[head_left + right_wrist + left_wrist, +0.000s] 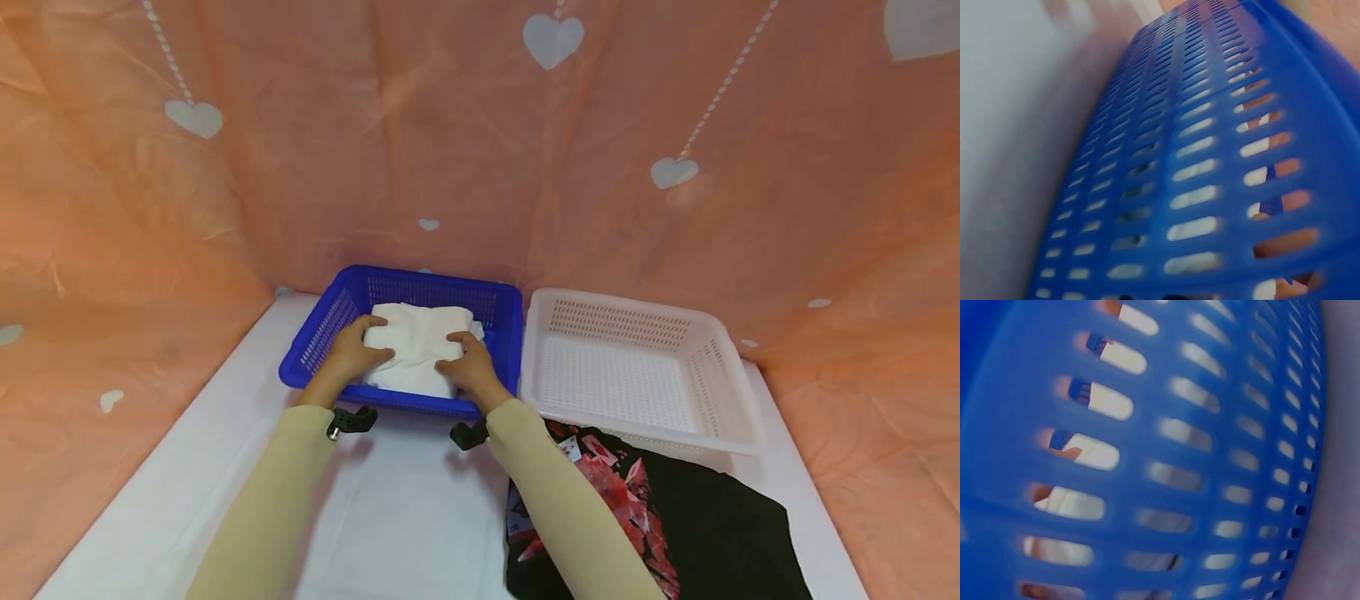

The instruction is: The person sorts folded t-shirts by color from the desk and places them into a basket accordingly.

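Observation:
A folded white cloth (420, 337) lies inside a blue slotted plastic basket (510, 342) in the head view. From its left side my left hand (351, 352) grips it, thumb and forefinger over its top. Opposite, my right hand (474, 367) holds the right side in the same way. Both wrists cross the near rim. The basket's outer wall (997, 456) fills most of the left wrist view, with white cloth showing through the slots. In the right wrist view, the slotted wall (1322, 125) lets through bits of fingers and cloth. The hands' undersides are hidden.
A white slotted basket (615, 375) stands to the right of the blue one. In front of it lies a black garment (720, 525) with a red floral print, partly under my right forearm. Orange sheeting (465, 150) with hearts encloses the white table (397, 517).

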